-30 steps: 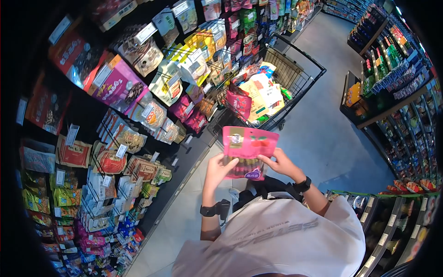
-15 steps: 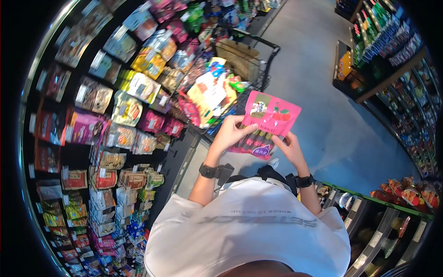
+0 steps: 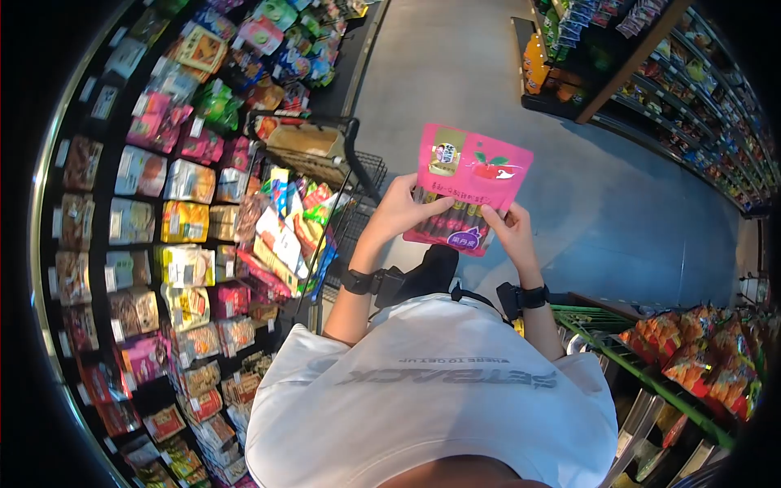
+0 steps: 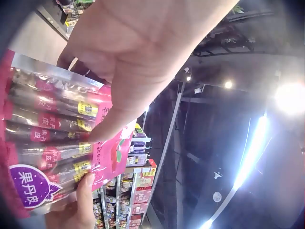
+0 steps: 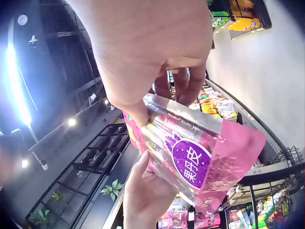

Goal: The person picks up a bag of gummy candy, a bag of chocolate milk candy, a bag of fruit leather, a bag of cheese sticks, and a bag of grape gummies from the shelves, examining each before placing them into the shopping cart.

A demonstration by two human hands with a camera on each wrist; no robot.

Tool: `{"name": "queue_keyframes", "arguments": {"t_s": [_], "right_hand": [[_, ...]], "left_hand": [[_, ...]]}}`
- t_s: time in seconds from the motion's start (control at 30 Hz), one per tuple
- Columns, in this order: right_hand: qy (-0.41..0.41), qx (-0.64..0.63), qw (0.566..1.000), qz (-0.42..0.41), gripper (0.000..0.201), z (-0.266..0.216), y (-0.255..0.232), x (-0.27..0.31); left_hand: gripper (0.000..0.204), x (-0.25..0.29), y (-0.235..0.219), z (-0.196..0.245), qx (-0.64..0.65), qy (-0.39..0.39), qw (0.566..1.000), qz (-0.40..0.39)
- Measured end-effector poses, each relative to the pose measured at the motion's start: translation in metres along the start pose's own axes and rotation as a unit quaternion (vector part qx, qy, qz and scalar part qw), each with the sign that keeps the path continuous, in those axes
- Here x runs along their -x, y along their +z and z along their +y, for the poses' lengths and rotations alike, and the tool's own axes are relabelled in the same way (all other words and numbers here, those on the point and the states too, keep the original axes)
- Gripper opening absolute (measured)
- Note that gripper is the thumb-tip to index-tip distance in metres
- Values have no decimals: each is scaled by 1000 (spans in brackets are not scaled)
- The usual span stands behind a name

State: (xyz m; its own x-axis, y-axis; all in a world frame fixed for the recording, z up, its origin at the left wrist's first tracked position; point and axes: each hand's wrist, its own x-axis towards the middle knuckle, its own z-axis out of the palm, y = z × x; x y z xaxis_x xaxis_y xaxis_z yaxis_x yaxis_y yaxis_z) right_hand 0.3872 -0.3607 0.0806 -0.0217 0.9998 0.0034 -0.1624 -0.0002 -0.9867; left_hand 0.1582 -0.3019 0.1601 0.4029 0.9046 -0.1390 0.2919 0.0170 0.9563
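Note:
Both hands hold a pink pouch of fruit leather rolls (image 3: 468, 191) upright in front of the body. Cherries are printed at its top, and dark rolls with yellow bands show through a clear window. At its left edge the left hand (image 3: 404, 213) grips it, thumb across the front. The right hand (image 3: 514, 237) pinches the lower right side, its thumb on the window. In the left wrist view the pouch's purple label (image 4: 29, 186) shows near the bottom corner. From the right wrist view, the right hand's fingers (image 5: 183, 86) curl behind the pouch.
A shopping cart (image 3: 355, 154) loaded with snack packets (image 3: 285, 236) stands ahead to the left, beside a wall of hanging bags (image 3: 191, 264). Grey aisle floor (image 3: 443, 65) runs forward. Shelving (image 3: 626, 73) lines the far right; red snack bags (image 3: 700, 358) sit on a nearer right shelf.
The head view has turned, so the cart and hanging bags shift left and down. The pouch has risen in view, away from the body, still in both hands.

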Motion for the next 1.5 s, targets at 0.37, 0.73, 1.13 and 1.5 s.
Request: {"name": "queue_keyframes", "arguments": {"t_s": [0.37, 0.73, 1.13, 1.5], "right_hand": [[-9, -1, 999, 35, 22, -11, -46, -225], [111, 7, 974, -196, 33, 19, -25, -458], [68, 78, 900, -424, 25, 55, 56, -700], [18, 93, 769, -632, 36, 159, 258, -764]], "left_hand": [[33, -233, -55, -2, 74, 98, 992, 29], [32, -362, -164, -23, 149, -2, 976, 162], [67, -408, -231, -48, 79, -143, 885, 437], [61, -287, -263, -145, 38, -266, 607, 748]]}}
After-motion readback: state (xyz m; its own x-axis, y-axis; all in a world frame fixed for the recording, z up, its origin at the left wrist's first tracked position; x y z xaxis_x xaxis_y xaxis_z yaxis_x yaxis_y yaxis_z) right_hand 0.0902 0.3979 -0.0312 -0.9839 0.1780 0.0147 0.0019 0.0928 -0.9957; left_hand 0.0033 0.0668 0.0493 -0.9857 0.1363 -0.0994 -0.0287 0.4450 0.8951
